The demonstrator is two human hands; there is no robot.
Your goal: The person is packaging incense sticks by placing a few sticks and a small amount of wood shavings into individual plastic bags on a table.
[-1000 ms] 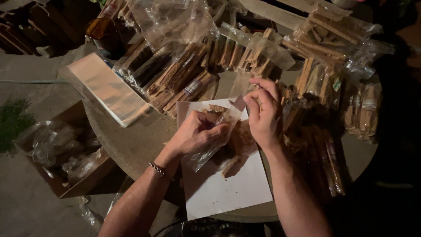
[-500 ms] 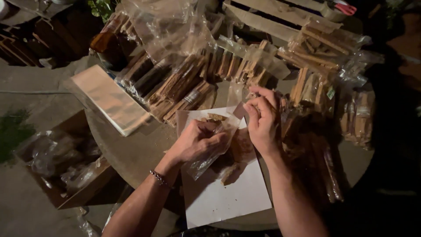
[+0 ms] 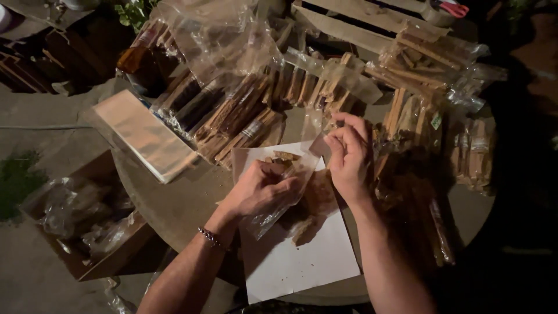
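A clear plastic bag (image 3: 285,195) lies slanted over the upper part of a white sheet (image 3: 296,261) that sits on the near edge of a round table (image 3: 168,203). The left hand (image 3: 261,189) is closed around the bag's middle, fingers curled over the film, with brown wood pieces (image 3: 285,158) showing at the fingertips. The right hand (image 3: 349,154), just right of the sheet's upper corner, pinches the bag's upper edge between thumb and fingertips and holds it up. More brown pieces (image 3: 311,203) lie on the sheet under and beside the bag; their outline is murky in the dim light. What sits inside the bag cannot be told through the glare. Beyond the sheet lie bagged bundles of wood sticks (image 3: 244,119), and left of it a stack of flat clear sleeves (image 3: 145,136). The right side of the table fades into shadow.
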